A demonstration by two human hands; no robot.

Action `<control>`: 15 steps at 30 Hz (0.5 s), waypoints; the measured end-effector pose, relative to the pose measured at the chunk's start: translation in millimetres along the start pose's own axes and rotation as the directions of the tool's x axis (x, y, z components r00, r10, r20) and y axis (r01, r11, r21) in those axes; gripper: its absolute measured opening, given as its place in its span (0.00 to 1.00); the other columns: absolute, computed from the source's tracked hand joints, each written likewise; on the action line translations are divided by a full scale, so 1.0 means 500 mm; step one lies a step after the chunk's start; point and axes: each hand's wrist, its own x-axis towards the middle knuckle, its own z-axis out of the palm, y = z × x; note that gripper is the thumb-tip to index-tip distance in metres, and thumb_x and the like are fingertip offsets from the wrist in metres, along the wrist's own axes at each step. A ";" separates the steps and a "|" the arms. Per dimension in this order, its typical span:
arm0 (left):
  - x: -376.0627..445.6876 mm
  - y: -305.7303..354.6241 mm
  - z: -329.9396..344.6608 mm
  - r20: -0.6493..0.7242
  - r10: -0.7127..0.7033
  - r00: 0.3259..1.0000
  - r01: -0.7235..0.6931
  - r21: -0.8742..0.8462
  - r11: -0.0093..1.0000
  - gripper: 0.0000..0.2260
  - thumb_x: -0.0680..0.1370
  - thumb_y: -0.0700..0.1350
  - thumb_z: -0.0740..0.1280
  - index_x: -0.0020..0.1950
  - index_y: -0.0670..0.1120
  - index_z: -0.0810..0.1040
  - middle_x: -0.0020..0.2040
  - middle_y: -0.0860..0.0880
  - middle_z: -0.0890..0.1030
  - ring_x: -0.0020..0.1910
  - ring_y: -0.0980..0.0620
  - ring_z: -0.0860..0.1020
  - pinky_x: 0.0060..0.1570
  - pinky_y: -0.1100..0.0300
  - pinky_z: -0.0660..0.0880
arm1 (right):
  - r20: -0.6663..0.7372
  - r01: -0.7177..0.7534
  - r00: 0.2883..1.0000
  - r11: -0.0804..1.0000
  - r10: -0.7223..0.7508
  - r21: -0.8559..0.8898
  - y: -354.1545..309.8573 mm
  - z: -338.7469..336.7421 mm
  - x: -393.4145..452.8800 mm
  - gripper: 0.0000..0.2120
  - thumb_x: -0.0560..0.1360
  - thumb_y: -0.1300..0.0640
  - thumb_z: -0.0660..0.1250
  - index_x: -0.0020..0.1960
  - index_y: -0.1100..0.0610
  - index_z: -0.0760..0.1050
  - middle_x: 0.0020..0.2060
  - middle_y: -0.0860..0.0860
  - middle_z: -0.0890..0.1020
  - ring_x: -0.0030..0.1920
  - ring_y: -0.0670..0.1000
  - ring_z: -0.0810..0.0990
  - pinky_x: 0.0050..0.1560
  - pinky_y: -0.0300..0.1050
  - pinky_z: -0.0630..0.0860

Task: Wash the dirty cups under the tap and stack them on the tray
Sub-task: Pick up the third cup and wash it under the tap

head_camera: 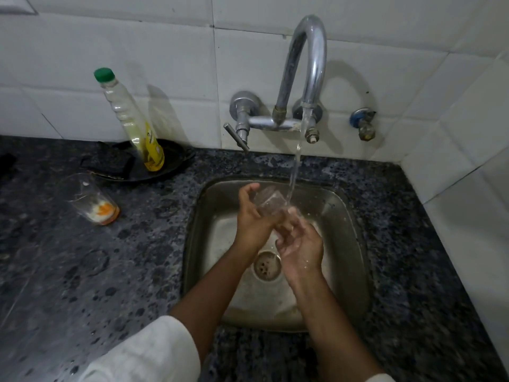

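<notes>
Over the steel sink [349, 244], my left hand [252, 219] grips a clear glass cup [268, 201], tilted on its side. Water runs from the chrome tap [305, 64] onto the cup's lower end and onto the fingers of my right hand [298, 244], which touch that end of the cup. A second clear cup [92, 199] with orange and white residue at its bottom stands on the dark counter to the left. A black tray [176, 161] lies at the back of the counter against the wall.
A clear bottle [132, 119] with a green cap and yellow liquid stands tilted on the tray. White tiled walls close in behind and to the right. The speckled granite counter [82, 271] is wet. A small valve [363, 124] sticks out right of the tap.
</notes>
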 end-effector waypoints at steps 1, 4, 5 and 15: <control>0.010 0.000 0.001 0.014 -0.137 0.990 0.138 -0.093 0.986 0.24 0.74 0.43 0.74 0.64 0.50 0.67 0.54 0.45 0.81 0.45 0.52 0.82 0.45 0.52 0.81 | 0.073 0.106 0.993 0.981 -0.095 -0.165 -0.005 -0.002 -0.001 0.10 0.78 0.55 0.61 0.52 0.55 0.80 0.47 0.52 0.85 0.45 0.50 0.83 0.39 0.43 0.75; 0.030 -0.012 -0.011 0.207 -0.398 0.894 0.447 -0.355 0.821 0.18 0.79 0.57 0.64 0.57 0.42 0.73 0.43 0.40 0.82 0.38 0.45 0.81 0.41 0.54 0.79 | 0.474 0.507 0.861 0.351 -0.183 -0.787 -0.008 -0.029 0.016 0.12 0.77 0.53 0.61 0.58 0.51 0.76 0.53 0.50 0.83 0.53 0.51 0.82 0.50 0.50 0.79; 0.027 -0.016 -0.015 0.256 -0.416 0.872 0.489 -0.444 0.751 0.19 0.80 0.55 0.62 0.53 0.40 0.77 0.41 0.41 0.82 0.38 0.45 0.81 0.44 0.54 0.78 | 0.534 0.548 0.830 0.052 -0.161 -0.835 -0.010 -0.029 0.018 0.13 0.77 0.51 0.59 0.59 0.50 0.76 0.52 0.49 0.84 0.52 0.50 0.82 0.51 0.52 0.79; 0.011 -0.042 -0.010 0.258 -0.524 0.811 0.581 -0.450 0.678 0.17 0.81 0.52 0.61 0.48 0.40 0.81 0.37 0.43 0.83 0.33 0.49 0.81 0.35 0.57 0.80 | 0.612 0.538 0.790 -0.518 0.036 -0.665 -0.071 -0.044 0.028 0.13 0.77 0.49 0.54 0.56 0.53 0.71 0.45 0.54 0.83 0.46 0.57 0.82 0.44 0.50 0.76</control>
